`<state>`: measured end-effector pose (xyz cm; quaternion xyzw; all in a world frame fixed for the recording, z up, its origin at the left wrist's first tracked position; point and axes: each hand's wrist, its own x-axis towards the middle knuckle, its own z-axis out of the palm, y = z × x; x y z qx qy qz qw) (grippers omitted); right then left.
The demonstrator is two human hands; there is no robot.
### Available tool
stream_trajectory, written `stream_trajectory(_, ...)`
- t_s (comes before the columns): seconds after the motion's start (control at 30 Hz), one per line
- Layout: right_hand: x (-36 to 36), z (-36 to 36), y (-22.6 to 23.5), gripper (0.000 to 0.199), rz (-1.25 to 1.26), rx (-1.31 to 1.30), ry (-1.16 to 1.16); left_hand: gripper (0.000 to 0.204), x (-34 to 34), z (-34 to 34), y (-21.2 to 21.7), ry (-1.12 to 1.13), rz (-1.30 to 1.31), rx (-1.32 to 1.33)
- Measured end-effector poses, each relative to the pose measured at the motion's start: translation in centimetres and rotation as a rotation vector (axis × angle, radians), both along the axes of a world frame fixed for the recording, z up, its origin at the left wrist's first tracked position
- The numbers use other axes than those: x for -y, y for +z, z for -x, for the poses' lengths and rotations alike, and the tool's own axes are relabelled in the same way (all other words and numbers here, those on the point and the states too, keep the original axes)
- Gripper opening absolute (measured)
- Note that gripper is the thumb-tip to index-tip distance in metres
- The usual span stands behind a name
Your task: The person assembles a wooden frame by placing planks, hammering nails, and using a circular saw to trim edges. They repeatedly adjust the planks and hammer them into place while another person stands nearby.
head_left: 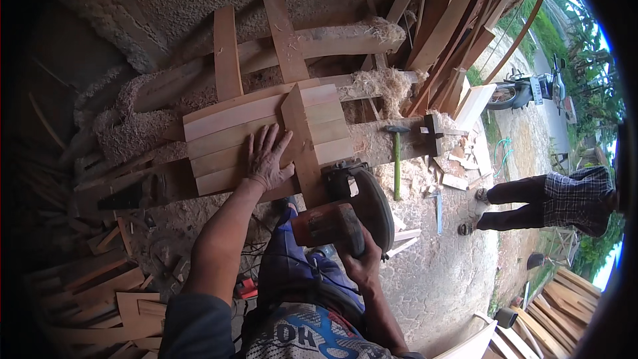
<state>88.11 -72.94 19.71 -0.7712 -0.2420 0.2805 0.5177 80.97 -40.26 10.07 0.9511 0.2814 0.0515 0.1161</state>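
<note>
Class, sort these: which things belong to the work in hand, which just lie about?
In use: left hand on the board panel; right hand gripping the power saw; plank across the panel.

Not in use: green-handled hammer; wood shavings; motorcycle.

left hand [268, 159] on boards [222, 138], circular saw [325, 225] in right hand [364, 263]

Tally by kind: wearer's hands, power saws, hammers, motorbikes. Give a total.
Hands: 2 (left hand spread on the boards, right hand gripping the saw)
Power saw: 1
Hammer: 1, green handle
Motorbike: 1, outside
Total: 5
</note>
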Motion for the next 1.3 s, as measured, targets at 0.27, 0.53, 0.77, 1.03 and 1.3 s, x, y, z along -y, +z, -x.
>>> stream_trajectory(0.27,-1.4,-1.6,1.9,0.052,0.185,-0.06,0.056,0.09,-0.3,0.1,0.0,-0.006,0.025,0.005)
stream_trajectory(0.53,-1.5,-2.4,1.0,0.041,0.097,-0.166,0.12,0.057,0.3,-0.5,-1.6,0.142,0.039,0.046)
stream_trajectory(0.77,-1.8,-2.5,0.2,0.035,-0.009,-0.196,0.114,0.055,0.4,-2.0,-1.3,0.282,0.03,0.037)
stream_trajectory(1.03,-2.0,-2.3,0.4,0.031,-0.032,-0.24,0.102,0.053,0.5,-1.7,-1.9,0.293,-0.001,0.085)
stream_trajectory(1.3,-1.6,-2.3,-0.4,0.033,-0.036,-0.207,0.108,0.053,0.5,-1.7,-2.0,0.301,0.023,0.095)
